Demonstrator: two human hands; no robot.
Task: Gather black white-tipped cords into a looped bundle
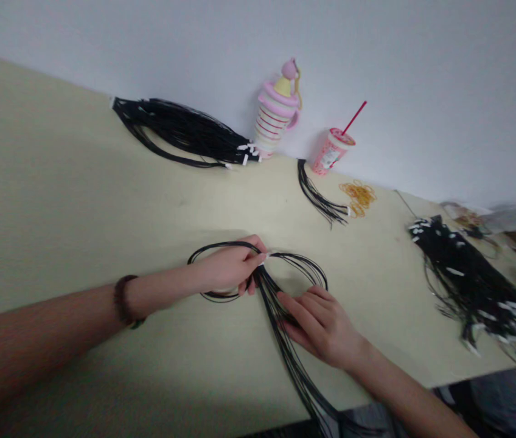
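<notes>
A bundle of thin black cords (285, 340) lies on the pale table (80, 201), looped at its far end and trailing off the near edge. My left hand (230, 267) pinches the cords where the loops meet, fingers closed around them; a dark bead bracelet (122, 299) sits on that wrist. My right hand (319, 322) rests just right of the cords, fingers stretched out and pressing the strands flat against the table.
A large black cord bundle with white tips (180, 131) lies by the wall. A pink striped bottle (276, 112), a pink cup with a red straw (331, 151), a small cord bunch (322, 198), yellow rubber bands (359, 194) and a cord heap (472, 280) stand further right.
</notes>
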